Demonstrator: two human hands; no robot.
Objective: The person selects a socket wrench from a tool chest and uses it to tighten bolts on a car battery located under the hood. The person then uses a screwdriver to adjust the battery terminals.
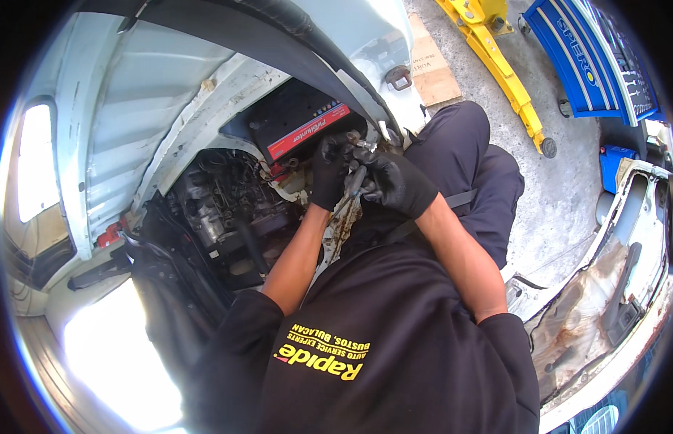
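Observation:
Both my hands wear black gloves and meet beside a black car battery with a red label strip. Between their fingertips is a small silvery metal fitting. My left hand is closed, its fingers pinching the fitting from the left. From the right, my right hand curls its fingers round the same piece. The gloved fingers cover much of it, so its full shape is hidden. Just below the hands is a dirty, rust-stained body edge.
A greasy engine lies in the open bay at left. The door, with its inner panel exposed, stands at lower right. On the concrete floor are a yellow lifting arm, a blue tool cabinet and a flat cardboard piece.

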